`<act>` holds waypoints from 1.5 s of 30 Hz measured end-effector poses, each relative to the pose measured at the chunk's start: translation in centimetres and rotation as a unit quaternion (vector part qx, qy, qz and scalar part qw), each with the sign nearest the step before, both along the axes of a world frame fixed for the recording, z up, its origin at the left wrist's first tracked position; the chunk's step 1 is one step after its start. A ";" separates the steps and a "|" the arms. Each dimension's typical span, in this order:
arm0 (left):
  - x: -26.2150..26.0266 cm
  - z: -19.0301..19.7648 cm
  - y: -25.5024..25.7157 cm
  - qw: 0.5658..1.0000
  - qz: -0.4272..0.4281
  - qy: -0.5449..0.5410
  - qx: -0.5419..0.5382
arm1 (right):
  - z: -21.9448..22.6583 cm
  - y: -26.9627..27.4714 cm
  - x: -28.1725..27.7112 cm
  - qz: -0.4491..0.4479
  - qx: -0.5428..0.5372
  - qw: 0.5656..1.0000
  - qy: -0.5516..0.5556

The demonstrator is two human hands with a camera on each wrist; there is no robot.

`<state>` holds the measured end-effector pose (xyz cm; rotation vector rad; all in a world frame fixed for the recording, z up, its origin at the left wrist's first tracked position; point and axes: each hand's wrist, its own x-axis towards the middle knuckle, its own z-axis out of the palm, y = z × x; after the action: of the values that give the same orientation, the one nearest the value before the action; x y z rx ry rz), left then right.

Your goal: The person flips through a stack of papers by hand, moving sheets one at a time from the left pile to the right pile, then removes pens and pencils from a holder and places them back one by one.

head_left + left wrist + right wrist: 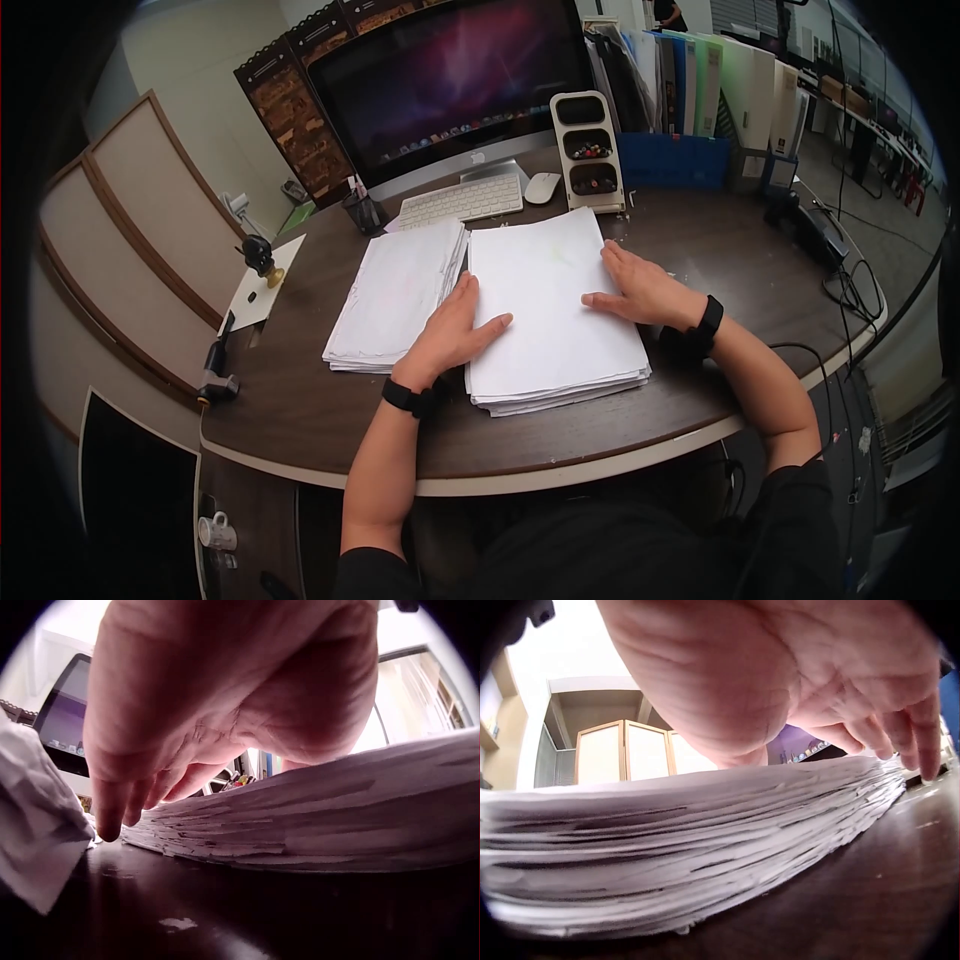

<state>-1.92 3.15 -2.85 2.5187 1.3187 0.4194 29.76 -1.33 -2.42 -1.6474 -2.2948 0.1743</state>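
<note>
A thick stack of white paper [555,320] lies on the desk in front of the person, its lower sheets slightly uneven at the near edge. The left hand [455,330] lies along the stack's left side, fingers straight and thumb over the top sheet. On the opposite side, the right hand [645,290] has its fingers at the right edge and its thumb on top. Both wrist views show layered sheet edges, with the left fingers [109,814] and right fingers [928,742] reaching down beside them. A second paper stack [400,295] with crumpled edges sits just left of the left hand.
Behind the stacks stand a keyboard [460,203], a mouse [542,188], a pen cup [364,213] and a tall organizer [590,155] below the monitor [450,85]. Binders [710,85] line the back right. A phone [805,230] with cables lies at right; a tape dispenser-like black object [215,375] is at left.
</note>
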 end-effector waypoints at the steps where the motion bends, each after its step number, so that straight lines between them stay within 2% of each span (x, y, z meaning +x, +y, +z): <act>1: -0.1 0.2 -0.1 0.999 0.010 -0.020 0.022 | 0.2 0.1 0.0 0.002 0.004 1.000 0.003; 3: -0.6 0.6 0.1 0.998 0.020 -0.041 0.045 | 0.7 -0.1 -0.1 0.002 0.013 1.000 -0.001; 5: -1.7 1.2 0.7 0.982 0.055 -0.145 0.108 | 1.1 -0.4 -0.2 0.002 0.020 1.000 -0.006; 6: -2.4 1.4 1.0 0.982 0.056 -0.144 0.107 | 1.2 -0.6 -0.2 0.038 0.058 0.997 -0.020; 7: -3.3 1.5 1.4 0.978 0.102 -0.136 0.124 | 1.4 -0.8 -0.3 0.075 0.097 0.992 -0.035; 8: -4.0 1.6 1.7 0.970 0.148 -0.128 0.142 | 1.8 -1.2 -0.5 0.076 0.096 0.992 -0.034; 9: -4.4 1.4 1.7 0.960 0.158 -0.094 0.212 | 2.3 -1.6 -0.8 0.114 0.089 0.989 -0.031; 10: -4.4 2.0 1.5 0.960 0.158 -0.094 0.213 | 2.6 -1.8 -1.1 0.153 0.082 0.984 -0.029; 12: -4.3 3.2 1.1 0.972 0.219 0.063 0.052 | 2.5 -2.1 -1.3 0.168 0.052 0.984 -0.026; 14: -4.5 2.1 1.6 0.974 0.206 0.077 0.056 | 2.4 -2.2 -1.4 0.183 0.021 0.983 -0.023; 16: -4.8 0.8 2.1 0.975 0.193 0.092 0.058 | 2.3 -2.0 -1.5 0.181 -0.069 0.980 -0.042; 21: -5.1 0.1 2.5 0.972 0.186 0.094 0.109 | 1.3 -1.7 -1.3 0.187 -0.060 0.979 -0.048; 26: -4.8 -0.2 2.5 0.966 0.220 0.067 0.120 | 1.3 -1.9 -1.5 0.190 -0.057 0.978 -0.058; 28: -4.5 0.4 2.3 0.964 0.224 0.059 0.133 | 0.8 -1.7 -1.3 0.198 -0.019 0.979 -0.040; 32: -3.1 1.6 0.9 0.961 0.235 0.093 0.111 | 0.7 -1.7 -1.4 0.201 -0.017 0.978 -0.042; 37: -3.0 0.9 0.9 0.957 0.232 0.094 0.149 | 0.7 -1.7 -1.3 0.199 -0.014 0.979 -0.040; 40: -3.2 0.6 1.4 0.949 0.260 0.085 0.157 | 0.5 -1.5 -1.3 0.204 -0.011 0.978 -0.044; 43: -3.8 1.2 1.6 0.936 0.289 0.064 0.190 | 0.3 -1.5 -1.3 0.203 -0.010 0.978 -0.041; 45: -3.7 2.8 1.0 0.900 0.320 0.044 0.294 | 0.8 -1.5 -1.4 0.201 -0.025 0.978 -0.044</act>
<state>-5.63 4.19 -0.07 2.4687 2.3551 0.9703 28.35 -2.87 -1.63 -1.2127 -2.6904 0.2542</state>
